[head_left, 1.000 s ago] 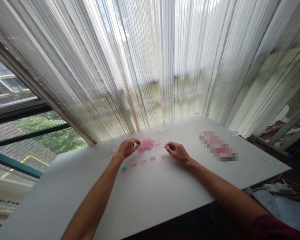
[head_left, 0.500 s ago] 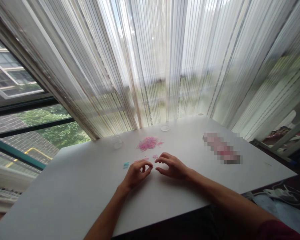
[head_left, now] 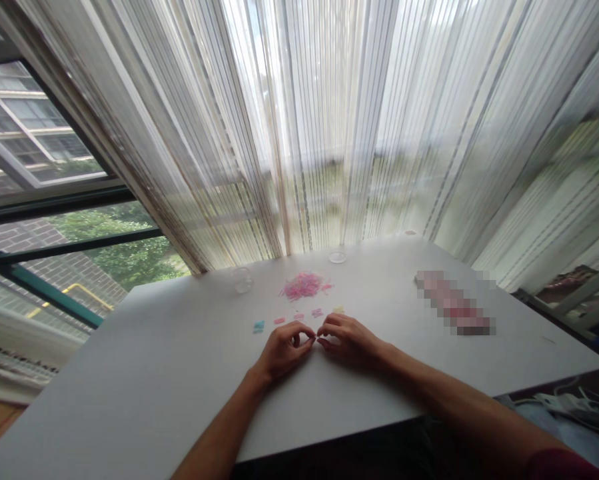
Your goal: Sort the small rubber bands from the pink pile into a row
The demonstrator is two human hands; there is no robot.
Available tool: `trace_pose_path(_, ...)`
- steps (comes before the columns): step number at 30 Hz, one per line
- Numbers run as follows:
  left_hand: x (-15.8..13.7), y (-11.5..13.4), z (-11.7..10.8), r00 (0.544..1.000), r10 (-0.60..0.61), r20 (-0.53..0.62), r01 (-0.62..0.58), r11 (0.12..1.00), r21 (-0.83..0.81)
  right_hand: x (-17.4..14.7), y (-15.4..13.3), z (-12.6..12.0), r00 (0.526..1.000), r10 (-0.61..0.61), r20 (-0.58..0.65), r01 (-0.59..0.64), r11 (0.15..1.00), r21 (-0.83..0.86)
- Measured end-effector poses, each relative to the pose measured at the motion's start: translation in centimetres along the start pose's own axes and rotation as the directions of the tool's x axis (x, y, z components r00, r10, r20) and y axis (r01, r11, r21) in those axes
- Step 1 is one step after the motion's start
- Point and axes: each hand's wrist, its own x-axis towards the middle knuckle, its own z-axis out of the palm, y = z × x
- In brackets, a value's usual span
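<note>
My left hand (head_left: 286, 348) is closed in a pinch low over the white table (head_left: 189, 387); what sits between its fingertips is too small to make out. Facing it, my right hand (head_left: 352, 339) also pinches, its tips almost meeting the left ones. Beyond the hands runs a row of small coloured groups of thin pieces: blue (head_left: 258, 327), red-pink (head_left: 279, 321), pink (head_left: 298, 317), purple-pink (head_left: 318, 312) and pale yellow (head_left: 338, 309). Farther back lies a loose heap of thin pink and purple pieces (head_left: 306, 285).
A clear round container (head_left: 242, 280) stands at the back left of the table, and a clear shallow lid or dish (head_left: 337, 257) at the back edge. A blurred-out pinkish object (head_left: 452, 303) lies at the right. Striped sheer curtains (head_left: 319, 120) hang behind.
My right hand's fingers have closed from a wider gap and come up to the left fingertips. The view has shifted slightly, and more of the coloured row shows.
</note>
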Motion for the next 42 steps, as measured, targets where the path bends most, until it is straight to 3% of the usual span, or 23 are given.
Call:
trace_pose_path(12, 0.10, 0.25, -0.23, 1.000, 0.004, -0.002, -0.004, 1.000, 0.019, 0.01, 0.18, 0.18, 0.998, 0.006, -0.056, -0.006, 1.000, 0.009)
trace_pose_path(42, 0.07, 0.25, -0.63, 1.000, 0.012, -0.027, -0.011, 0.999, 0.050, 0.21, 0.03, -0.15, 0.998, 0.039, -0.043, -0.039, 0.999, 0.004)
